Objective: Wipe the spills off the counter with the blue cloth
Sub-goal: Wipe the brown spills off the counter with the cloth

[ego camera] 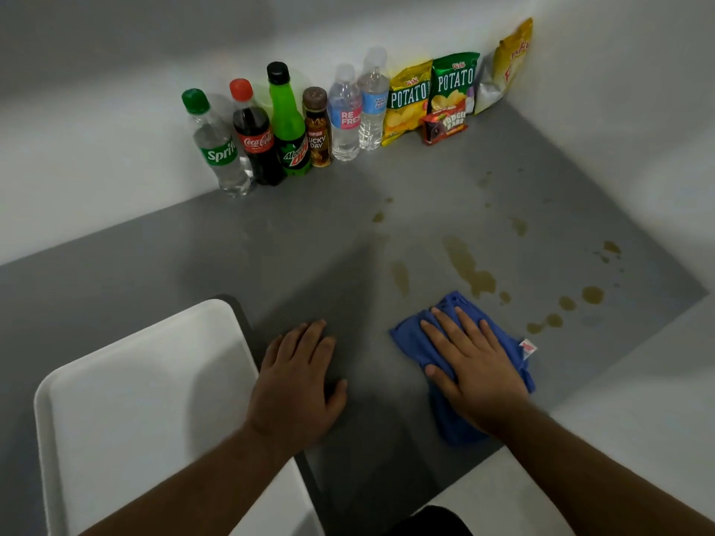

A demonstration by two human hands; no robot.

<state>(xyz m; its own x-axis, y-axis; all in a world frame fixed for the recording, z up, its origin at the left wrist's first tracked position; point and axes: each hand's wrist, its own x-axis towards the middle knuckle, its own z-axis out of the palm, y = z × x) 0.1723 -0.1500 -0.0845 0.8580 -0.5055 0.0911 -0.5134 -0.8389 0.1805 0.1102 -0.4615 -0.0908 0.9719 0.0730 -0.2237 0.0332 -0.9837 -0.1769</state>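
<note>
The blue cloth (412, 338) lies bunched on the grey counter (309, 245) at the near right. My right hand (472, 365) presses flat on top of it, fingers straight and spread. My left hand (298, 381) rests flat on the bare counter to the left of the cloth, holding nothing. Brownish-yellow spills (468, 268) streak the counter just beyond the cloth. More drops (592, 295) dot the right side, and small spots (378, 217) sit farther back.
A white tray (135, 400) sits at the near left, beside my left hand. Along the back wall stand several drink bottles (288, 125) and snack bags (452, 83). White walls close the counter at the back and right.
</note>
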